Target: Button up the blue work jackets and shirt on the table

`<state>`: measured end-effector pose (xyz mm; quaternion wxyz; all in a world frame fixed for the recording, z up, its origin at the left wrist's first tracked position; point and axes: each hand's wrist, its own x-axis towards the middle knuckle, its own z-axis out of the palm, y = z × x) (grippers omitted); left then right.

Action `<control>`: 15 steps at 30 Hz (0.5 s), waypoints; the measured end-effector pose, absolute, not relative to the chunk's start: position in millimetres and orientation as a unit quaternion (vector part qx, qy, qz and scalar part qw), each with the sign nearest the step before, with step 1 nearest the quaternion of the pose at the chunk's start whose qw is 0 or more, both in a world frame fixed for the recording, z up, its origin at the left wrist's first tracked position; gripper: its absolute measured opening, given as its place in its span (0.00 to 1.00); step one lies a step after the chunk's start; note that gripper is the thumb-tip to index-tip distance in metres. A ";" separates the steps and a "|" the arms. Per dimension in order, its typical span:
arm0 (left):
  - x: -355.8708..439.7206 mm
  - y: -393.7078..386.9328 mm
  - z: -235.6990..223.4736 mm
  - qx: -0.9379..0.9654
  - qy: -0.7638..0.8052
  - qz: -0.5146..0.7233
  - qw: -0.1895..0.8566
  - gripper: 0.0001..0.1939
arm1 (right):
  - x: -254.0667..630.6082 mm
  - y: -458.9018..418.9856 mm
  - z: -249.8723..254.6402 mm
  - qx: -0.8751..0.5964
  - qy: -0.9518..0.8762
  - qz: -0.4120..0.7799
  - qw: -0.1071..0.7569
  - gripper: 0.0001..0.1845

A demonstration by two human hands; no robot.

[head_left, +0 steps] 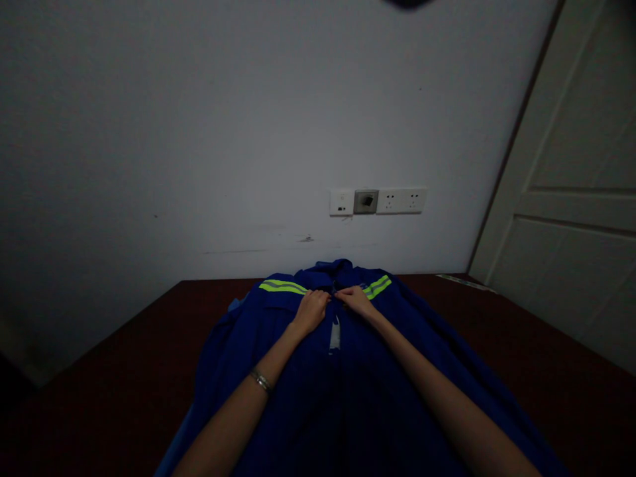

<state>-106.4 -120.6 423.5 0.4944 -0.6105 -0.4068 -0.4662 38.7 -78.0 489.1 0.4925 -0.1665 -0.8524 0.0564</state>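
A blue work jacket [278, 338] with yellow-green reflective stripes lies spread out, its collar toward the wall. My left hand [313, 309] is closed on the jacket's front edge, just below the collar. Close beside it, my right hand [354, 299] pinches the opposite front edge with thumb and fingers. Fingertips of both hands nearly meet at the front opening; the small part between them is too dark to make out. Below the hands, a pale grey patch [334, 334] shows in the gap of the front. A bracelet circles my left wrist.
Under the jacket is a dark red-brown tabletop [149, 344], its far edge against a pale wall [238, 132]. A row of sockets and switches [377, 201] is set low in the wall. At the right stands a panelled door [576, 199]; a thin strip [464, 283] lies near the table's back right.
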 end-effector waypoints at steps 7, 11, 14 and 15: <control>-107.7 -118.3 424.9 -0.595 -0.426 -0.467 0.497 0.09 | 40.4 -84.8 489.8 -0.179 -0.853 0.126 0.473 0.11; -107.6 -119.6 424.4 -0.598 -0.420 -0.478 0.487 0.10 | 45.8 -90.5 489.3 -0.169 -0.852 0.208 0.451 0.08; -108.3 -119.7 424.2 -0.604 -0.407 -0.490 0.478 0.10 | 49.7 -92.0 488.8 -0.138 -0.865 0.234 0.423 0.09; -108.6 -119.4 424.2 -0.606 -0.404 -0.493 0.476 0.10 | 49.9 -91.4 488.6 -0.135 -0.868 0.225 0.421 0.09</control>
